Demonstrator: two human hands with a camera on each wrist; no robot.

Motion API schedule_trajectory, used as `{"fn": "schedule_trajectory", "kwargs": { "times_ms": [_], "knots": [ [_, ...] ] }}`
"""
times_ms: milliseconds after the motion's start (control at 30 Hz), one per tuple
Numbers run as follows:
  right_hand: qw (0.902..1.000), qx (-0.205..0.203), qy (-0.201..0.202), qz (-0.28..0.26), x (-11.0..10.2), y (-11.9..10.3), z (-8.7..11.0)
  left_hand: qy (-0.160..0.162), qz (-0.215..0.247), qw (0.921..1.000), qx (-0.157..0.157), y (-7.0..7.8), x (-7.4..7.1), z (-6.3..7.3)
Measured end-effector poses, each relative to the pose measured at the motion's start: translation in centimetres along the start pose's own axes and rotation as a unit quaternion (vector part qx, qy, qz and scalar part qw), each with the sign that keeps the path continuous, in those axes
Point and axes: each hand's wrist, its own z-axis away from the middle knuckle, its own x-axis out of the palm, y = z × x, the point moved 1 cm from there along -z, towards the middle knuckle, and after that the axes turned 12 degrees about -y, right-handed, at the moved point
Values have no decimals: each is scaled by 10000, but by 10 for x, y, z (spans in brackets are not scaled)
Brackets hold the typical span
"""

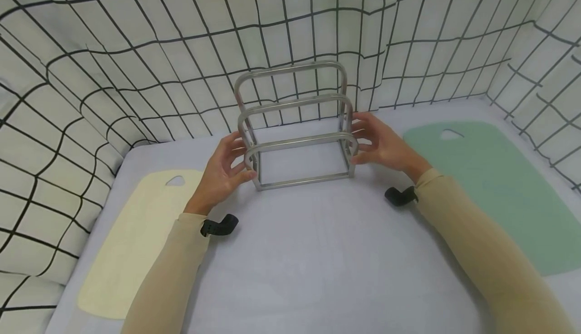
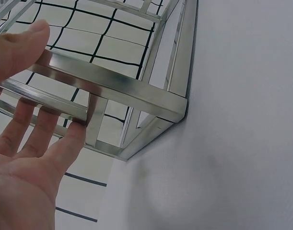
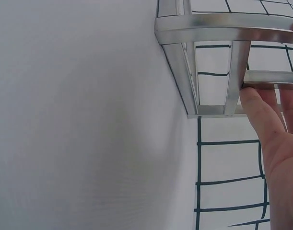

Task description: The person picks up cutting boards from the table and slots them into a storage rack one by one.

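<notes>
A silver metal rack stands upright on the white tabletop, its three rounded frames stepping up from front to back. At its left side my left hand grips the upright bars. The left wrist view shows the thumb over the front bar of the rack and the other fingers against a bar behind it. My right hand holds the opposite side. In the right wrist view, fingers touch an inner bar of the rack, while the thumb is mostly cut off by the frame edge.
To the left lies a cream cutting board with a handle hole, partly under the left forearm in this view. A green cutting board lies on the right. White walls with a black grid pattern enclose the table at the back and sides.
</notes>
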Motion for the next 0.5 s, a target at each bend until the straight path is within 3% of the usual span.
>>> {"fn": "schedule_trajectory", "kwargs": {
  "times_ms": [500],
  "knots": [
    [10000,-39,6,87,-3,3,-4,30,8,10000,-54,-2,-1,-4]
  ]
}}
